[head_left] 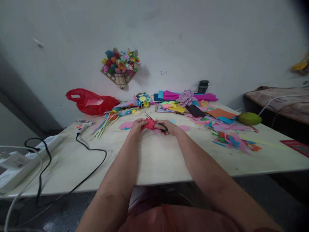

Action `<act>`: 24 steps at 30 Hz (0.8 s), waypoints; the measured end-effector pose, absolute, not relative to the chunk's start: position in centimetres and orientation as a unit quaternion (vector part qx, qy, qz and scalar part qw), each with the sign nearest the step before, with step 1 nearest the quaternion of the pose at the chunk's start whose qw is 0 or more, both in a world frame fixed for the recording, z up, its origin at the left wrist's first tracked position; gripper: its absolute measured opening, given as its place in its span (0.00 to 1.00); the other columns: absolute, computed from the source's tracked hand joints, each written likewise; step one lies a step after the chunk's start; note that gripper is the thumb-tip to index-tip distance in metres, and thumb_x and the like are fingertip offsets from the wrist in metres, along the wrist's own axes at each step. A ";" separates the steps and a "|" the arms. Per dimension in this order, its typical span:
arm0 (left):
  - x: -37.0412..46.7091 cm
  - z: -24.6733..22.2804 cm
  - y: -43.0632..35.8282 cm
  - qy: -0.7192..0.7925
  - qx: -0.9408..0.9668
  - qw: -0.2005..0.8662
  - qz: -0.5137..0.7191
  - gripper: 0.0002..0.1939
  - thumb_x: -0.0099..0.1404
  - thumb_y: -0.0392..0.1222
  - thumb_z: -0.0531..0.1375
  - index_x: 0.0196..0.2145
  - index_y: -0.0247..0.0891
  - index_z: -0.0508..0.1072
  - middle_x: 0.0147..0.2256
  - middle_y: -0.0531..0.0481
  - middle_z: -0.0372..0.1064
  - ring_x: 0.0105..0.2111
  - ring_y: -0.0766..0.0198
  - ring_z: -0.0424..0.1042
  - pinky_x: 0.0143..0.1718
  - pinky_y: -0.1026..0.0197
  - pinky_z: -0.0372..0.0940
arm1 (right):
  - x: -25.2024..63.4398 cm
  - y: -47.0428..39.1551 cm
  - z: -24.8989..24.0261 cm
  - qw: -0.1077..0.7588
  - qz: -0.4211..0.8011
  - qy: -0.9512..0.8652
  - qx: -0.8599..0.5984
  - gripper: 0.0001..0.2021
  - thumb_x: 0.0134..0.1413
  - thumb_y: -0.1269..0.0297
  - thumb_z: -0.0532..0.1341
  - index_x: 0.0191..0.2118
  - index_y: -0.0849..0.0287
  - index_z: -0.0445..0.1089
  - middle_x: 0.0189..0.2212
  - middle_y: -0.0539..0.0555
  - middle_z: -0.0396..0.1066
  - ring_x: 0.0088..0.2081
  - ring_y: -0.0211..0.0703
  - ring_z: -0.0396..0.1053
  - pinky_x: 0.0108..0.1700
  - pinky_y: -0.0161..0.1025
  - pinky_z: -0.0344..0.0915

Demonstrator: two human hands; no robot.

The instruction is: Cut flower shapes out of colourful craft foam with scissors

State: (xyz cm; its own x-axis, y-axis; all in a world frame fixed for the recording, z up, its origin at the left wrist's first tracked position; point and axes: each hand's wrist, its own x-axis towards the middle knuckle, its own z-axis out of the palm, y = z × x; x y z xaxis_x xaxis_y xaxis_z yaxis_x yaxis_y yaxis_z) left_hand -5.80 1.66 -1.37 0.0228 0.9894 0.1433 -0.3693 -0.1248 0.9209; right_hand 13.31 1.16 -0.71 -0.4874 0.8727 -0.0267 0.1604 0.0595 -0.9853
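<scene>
Above the middle of the table, my left hand (138,124) pinches a red scalloped paper flower (149,123) by its left edge. My right hand (169,126) is closed round the black handles of a pair of scissors (164,128). The thin blades point up and left, beside the top of the red flower. Whether they touch the paper I cannot tell. Left of my hands lies a pink scalloped cutout (126,125) with blue showing under its edge. Another pink cutout (184,128) lies to the right.
A glue gun (84,127) with a black cord and a power strip (31,158) are at left. A red plastic bag (94,102) and paper strips (102,127) lie behind. Coloured sheets, a phone (196,111), paper scraps (233,140) and a green mango-like fruit (249,118) are at right.
</scene>
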 end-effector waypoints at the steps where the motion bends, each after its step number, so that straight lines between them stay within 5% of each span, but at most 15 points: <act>1: -5.8 -1.3 1.6 0.353 0.439 0.561 0.607 0.14 0.39 0.33 0.71 0.16 0.35 0.66 0.17 0.53 0.65 0.18 0.70 0.64 0.22 0.65 0.59 | 13.3 1.1 -0.7 0.316 0.563 -0.653 -0.396 0.09 0.55 0.62 0.62 0.29 0.62 0.68 0.13 0.46 0.63 0.12 0.30 0.57 0.12 0.28 0.44; 17: -5.7 -1.3 1.5 0.342 0.409 0.567 0.629 0.17 0.37 0.32 0.71 0.16 0.35 0.64 0.17 0.54 0.66 0.18 0.70 0.66 0.23 0.67 0.61 | 13.1 0.8 -0.5 0.323 0.565 -0.647 -0.398 0.10 0.53 0.62 0.63 0.26 0.61 0.65 0.12 0.44 0.61 0.12 0.29 0.56 0.12 0.28 0.43; 24: -5.9 -1.6 1.9 0.345 0.400 0.573 0.626 0.10 0.39 0.31 0.69 0.21 0.32 0.72 0.21 0.48 0.72 0.20 0.68 0.69 0.23 0.66 0.63 | 13.1 1.0 -0.4 0.308 0.567 -0.641 -0.415 0.09 0.52 0.62 0.64 0.27 0.61 0.67 0.12 0.44 0.60 0.12 0.30 0.56 0.13 0.29 0.43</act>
State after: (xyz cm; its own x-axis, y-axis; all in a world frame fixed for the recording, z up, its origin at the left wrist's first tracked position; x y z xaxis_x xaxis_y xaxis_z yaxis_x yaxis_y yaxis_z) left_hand -5.87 1.86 -1.62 -0.0227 0.9942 0.1049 -0.4423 -0.1041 0.8908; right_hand 13.13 1.04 -0.45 -0.4657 0.8817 -0.0755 0.1822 0.0121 -0.9832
